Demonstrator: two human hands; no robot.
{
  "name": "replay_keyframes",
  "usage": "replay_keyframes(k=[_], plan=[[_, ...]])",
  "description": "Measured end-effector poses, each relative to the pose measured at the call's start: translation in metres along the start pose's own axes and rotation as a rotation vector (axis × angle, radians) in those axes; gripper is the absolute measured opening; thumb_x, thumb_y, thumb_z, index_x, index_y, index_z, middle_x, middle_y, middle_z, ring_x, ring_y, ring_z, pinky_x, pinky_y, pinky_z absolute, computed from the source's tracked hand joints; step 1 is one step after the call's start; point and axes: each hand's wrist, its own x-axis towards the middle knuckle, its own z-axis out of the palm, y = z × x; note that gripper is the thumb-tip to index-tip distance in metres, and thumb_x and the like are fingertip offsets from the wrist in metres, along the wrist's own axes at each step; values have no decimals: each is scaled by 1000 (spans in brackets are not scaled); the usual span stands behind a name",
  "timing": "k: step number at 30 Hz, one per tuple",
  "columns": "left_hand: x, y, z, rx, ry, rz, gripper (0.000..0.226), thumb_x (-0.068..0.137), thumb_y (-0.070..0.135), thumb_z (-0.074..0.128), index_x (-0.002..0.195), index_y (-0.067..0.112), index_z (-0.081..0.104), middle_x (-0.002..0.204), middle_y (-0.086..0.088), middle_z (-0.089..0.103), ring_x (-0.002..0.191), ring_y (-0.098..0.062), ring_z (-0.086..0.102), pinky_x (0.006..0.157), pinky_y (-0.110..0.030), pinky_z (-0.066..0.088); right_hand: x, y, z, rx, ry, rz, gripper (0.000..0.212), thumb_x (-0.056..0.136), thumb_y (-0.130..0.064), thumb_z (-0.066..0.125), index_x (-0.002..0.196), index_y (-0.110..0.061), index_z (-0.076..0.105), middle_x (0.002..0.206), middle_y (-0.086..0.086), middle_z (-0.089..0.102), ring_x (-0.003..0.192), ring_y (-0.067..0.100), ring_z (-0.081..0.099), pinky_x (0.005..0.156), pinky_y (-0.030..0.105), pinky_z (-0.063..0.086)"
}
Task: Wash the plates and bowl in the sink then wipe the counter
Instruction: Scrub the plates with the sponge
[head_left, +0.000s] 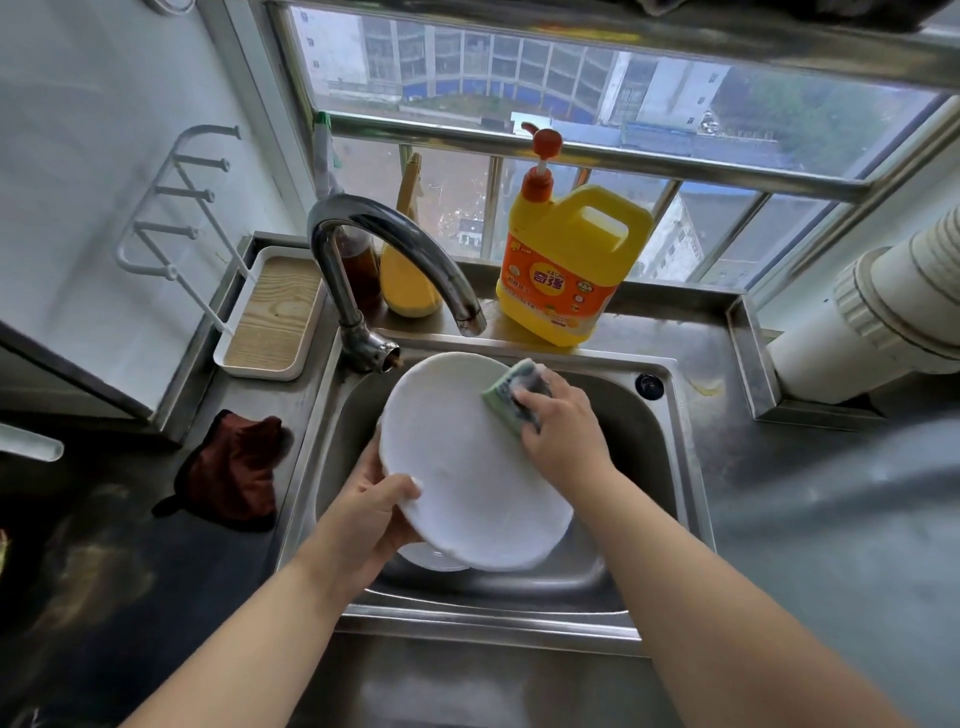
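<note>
We tilt the round white plate (467, 467) over the steel sink (670, 467), left hand (371, 512) gripping its near rim; right hand (558, 421) clutches the green sponge (511, 392) at the far edge. Scrub firmly, rotating the plate.

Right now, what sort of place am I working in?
Most likely a small home kitchen, high up in a building. A stainless sink with a curved tap sits under a window looking down on buildings, a yellow dish soap jug stands behind it, and a white plate is being scrubbed.
</note>
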Motion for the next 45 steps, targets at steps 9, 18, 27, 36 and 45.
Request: replay_keyframes(k=[9, 18, 27, 36, 45], plan=[[3, 1, -2, -119, 174, 38, 59, 87, -8, 43, 128, 33, 53, 119, -8, 60, 105, -31, 59, 59, -33, 58, -50, 9, 9, -56, -118, 41, 43, 90, -25, 52, 133, -28, 54, 148, -3, 40, 118, 30, 41, 103, 36, 35], [3, 8, -6, -108, 155, 53, 58, 87, -9, 41, 125, 33, 56, 122, -10, 61, 105, -32, 60, 60, -33, 58, -84, 9, 6, 161, -229, -140, 43, 73, -29, 59, 115, -26, 70, 135, -11, 54, 111, 17, 51, 101, 26, 38], [-4, 3, 7, -32, 13, 19, 64, 72, -3, 57, 119, 40, 59, 118, -9, 61, 100, -32, 62, 64, -35, 57, -20, 3, -7, 63, -36, 9, 47, 90, -24, 60, 136, -22, 52, 152, 1, 34, 127, 29, 39, 109, 36, 31], [1, 2, 12, 114, -75, 7, 69, 92, -9, 40, 133, 47, 45, 119, -6, 66, 102, -27, 67, 69, -38, 57, -18, -75, 4, 399, 62, -240, 46, 87, -17, 67, 131, -11, 57, 147, 9, 41, 134, 21, 39, 106, 16, 25], [-3, 3, 16, 288, -76, 0, 75, 76, -5, 51, 123, 53, 44, 113, -7, 58, 94, -27, 64, 72, -42, 59, 11, -41, 1, 371, 148, 68, 52, 90, -23, 63, 139, -15, 48, 148, 10, 39, 135, 25, 37, 114, 37, 32]])
